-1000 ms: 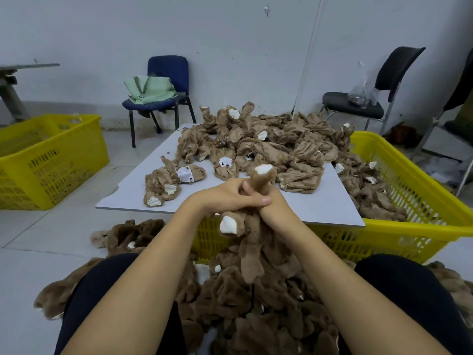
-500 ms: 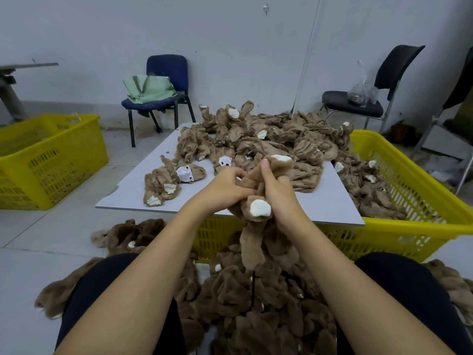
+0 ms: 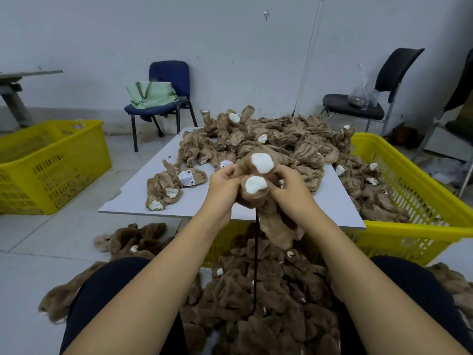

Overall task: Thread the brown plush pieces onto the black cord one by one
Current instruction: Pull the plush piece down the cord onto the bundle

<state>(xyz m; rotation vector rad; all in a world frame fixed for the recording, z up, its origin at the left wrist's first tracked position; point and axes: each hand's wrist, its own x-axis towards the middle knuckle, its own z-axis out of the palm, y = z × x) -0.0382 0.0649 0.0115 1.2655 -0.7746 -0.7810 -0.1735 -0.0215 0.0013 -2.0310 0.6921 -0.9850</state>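
At frame centre, the left hand point(image 3: 223, 187) and right hand point(image 3: 290, 190) both pinch one brown plush piece point(image 3: 258, 180) — fingers curled into it. The black cord point(image 3: 255, 254) hangs straight below — down into the threaded plush pile point(image 3: 258, 303) at lower centre.

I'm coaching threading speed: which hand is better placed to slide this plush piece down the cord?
Probably the right hand: it grips the plush piece beside the black cord hanging below.

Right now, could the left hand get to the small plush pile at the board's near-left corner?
Probably yes, once freed: the left hand grips the plush piece, and bare board lies between it and the pile.
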